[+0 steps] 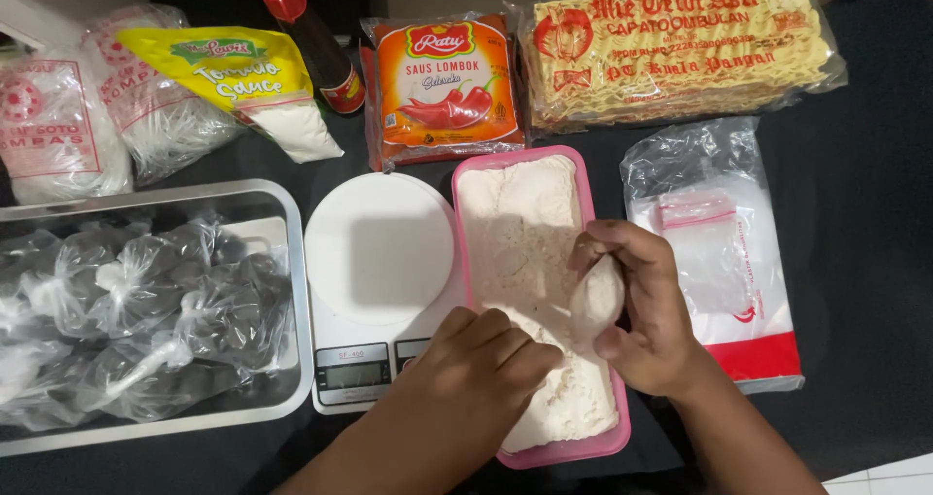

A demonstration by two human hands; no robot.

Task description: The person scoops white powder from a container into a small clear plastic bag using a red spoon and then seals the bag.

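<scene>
A pink rectangular tub (589, 179) holds pale flour-like powder (520, 233). My right hand (641, 310) is over the tub's right side, closed around a small powder-coated scoop or spoon (596, 299). My left hand (481, 359) rests at the tub's near left edge, fingers curled onto the powder, touching the corner of a white digital kitchen scale (379, 252).
A metal tray (292, 262) of knotted clear bags (146, 310) sits left. Behind stand a red-capped sauce bottle (311, 38), a yellow sauce pouch (228, 72), an orange chilli sauce packet (447, 82), a noodle block (675, 48) and white noodle bags (58, 131). Empty plastic bags (719, 252) lie right.
</scene>
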